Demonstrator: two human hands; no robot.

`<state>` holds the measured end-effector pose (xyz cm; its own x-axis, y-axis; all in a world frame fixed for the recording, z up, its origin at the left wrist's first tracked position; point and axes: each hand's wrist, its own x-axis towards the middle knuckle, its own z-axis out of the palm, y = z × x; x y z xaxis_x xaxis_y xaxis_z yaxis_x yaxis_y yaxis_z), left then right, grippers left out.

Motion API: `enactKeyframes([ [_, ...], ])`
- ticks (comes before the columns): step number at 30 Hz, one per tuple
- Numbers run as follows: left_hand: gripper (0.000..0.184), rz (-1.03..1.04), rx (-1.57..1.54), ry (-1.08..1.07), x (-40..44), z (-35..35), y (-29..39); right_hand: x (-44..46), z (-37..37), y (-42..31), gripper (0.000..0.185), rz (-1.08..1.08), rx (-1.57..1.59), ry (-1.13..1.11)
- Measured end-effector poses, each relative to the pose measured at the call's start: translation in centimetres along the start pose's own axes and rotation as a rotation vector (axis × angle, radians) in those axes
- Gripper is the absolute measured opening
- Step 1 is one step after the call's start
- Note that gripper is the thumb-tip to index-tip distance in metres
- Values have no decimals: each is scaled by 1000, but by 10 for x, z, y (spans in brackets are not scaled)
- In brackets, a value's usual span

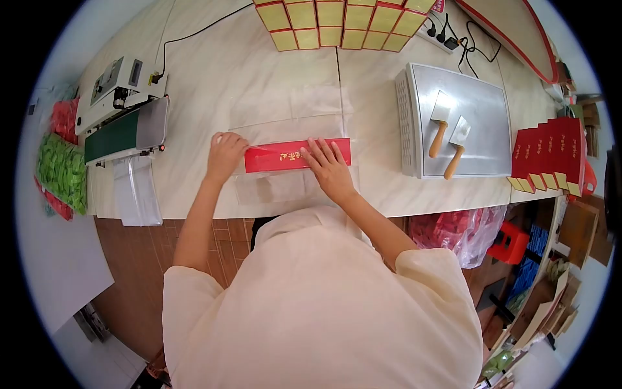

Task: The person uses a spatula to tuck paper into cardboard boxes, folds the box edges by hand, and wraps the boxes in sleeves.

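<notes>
A long red box [264, 158] with gold characters lies flat on the table, on a sheet of clear plastic film [285, 120] that spreads out above and below it. My right hand [328, 170] rests on the box's right half, fingers spread across its top. Beside the left end, my left hand [225, 157] has its fingers curled together at the edge of the film. The exact grip of those fingertips is hard to make out.
A sealing machine [123, 110] with a green belt stands left. To the right, two wooden-handled irons [442, 126] lie on a metal hot plate [479, 97]. Stacked boxes [330, 23] rise at the back; more red boxes [547, 152] stand far right. Cables run from a power strip [440, 37].
</notes>
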<state>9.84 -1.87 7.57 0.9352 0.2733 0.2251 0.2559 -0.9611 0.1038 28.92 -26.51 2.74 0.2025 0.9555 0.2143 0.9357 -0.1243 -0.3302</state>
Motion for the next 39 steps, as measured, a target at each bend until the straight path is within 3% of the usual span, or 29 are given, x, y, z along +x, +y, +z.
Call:
enactKeyframes([
  [5,10,-46,27,11,-33,-10,-32,-1,1,-2,66,10,41,13],
  [7,8,-296,78,79,-47,-12,-35,-4,1,-3,67,17,43,-12],
  [8,8,-302,81,79,-52,-9,-35,-4,1,-4,65,19,0,-14],
  [10,11,-739,76,190,-62,1,-33,-4,2,-5,63,13,-39,-14],
  [13,19,-749,-174,283,-62,11,-13,-5,5,-5,65,4,-51,-2],
  [15,32,-560,-132,336,-48,12,18,-6,7,-5,67,17,-33,-5],
  [17,40,-384,-243,215,-25,6,41,-5,9,-6,66,9,-5,14],
  [18,40,-390,-246,224,-17,1,47,-5,8,-5,65,11,23,38],
  [20,38,-174,-182,98,-4,-4,54,-3,3,-7,65,16,27,31],
  [29,9,-154,-98,120,-32,-3,-8,-2,0,-9,66,27,47,33],
  [33,8,-241,-59,96,-64,7,-25,-2,0,-9,62,30,45,40],
  [35,14,-494,12,151,-80,10,-32,-3,2,-8,63,32,29,33],
  [39,30,-457,-122,222,-67,-1,-3,-4,4,-9,64,39,19,25],
])
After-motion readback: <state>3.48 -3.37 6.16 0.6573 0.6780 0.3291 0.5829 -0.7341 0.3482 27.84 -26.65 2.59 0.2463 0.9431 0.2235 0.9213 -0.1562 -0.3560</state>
